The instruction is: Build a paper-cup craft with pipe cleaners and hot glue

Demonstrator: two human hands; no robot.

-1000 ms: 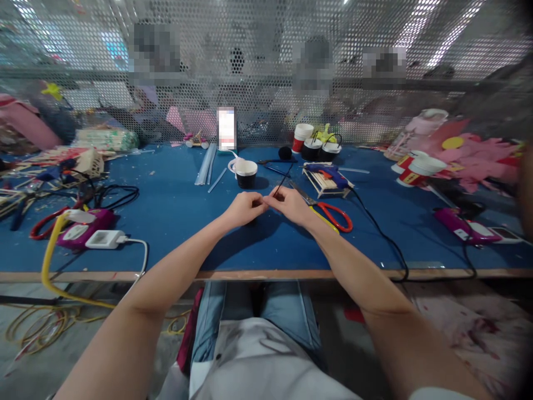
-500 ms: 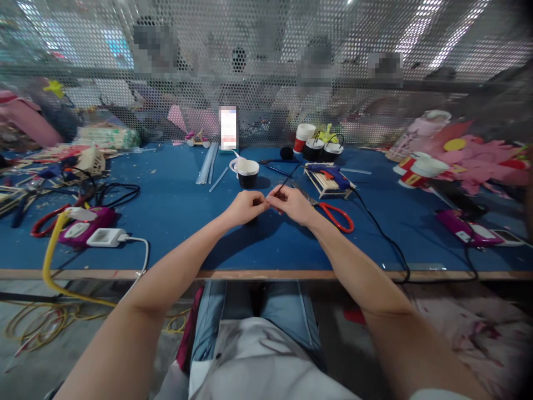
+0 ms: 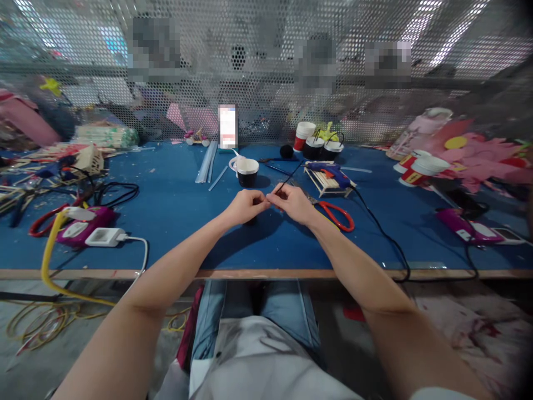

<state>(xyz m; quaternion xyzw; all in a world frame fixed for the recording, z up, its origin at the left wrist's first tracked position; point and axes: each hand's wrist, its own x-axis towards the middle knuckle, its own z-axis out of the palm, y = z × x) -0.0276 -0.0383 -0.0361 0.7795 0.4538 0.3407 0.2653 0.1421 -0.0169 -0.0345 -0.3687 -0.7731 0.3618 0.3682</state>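
Observation:
My left hand [image 3: 245, 206] and my right hand [image 3: 293, 203] meet fingertip to fingertip above the blue table [image 3: 175, 211], both pinched closed. A thin black strand [image 3: 288, 179] rises from my right fingers and slants up to the right. The part between the two hands is hidden by the fingers. A dark small object sits in shadow under my left hand; I cannot make it out. Red-handled scissors [image 3: 333, 214] lie just right of my right hand. A black paper cup [image 3: 247, 171] stands right behind my hands.
A blue glue gun [image 3: 331, 174] rests on a stick rack, its black cable running to the table edge. Cups [image 3: 316, 145] stand at the back, clear sticks [image 3: 206, 161] to their left. Power strip [image 3: 81, 232] and cables lie left, pink paper flowers [image 3: 470, 153] right. People sit behind the mesh screen.
The strand's free end has swung up a little and now slants farther toward the glue gun. My hands stay together in nearly the same spot.

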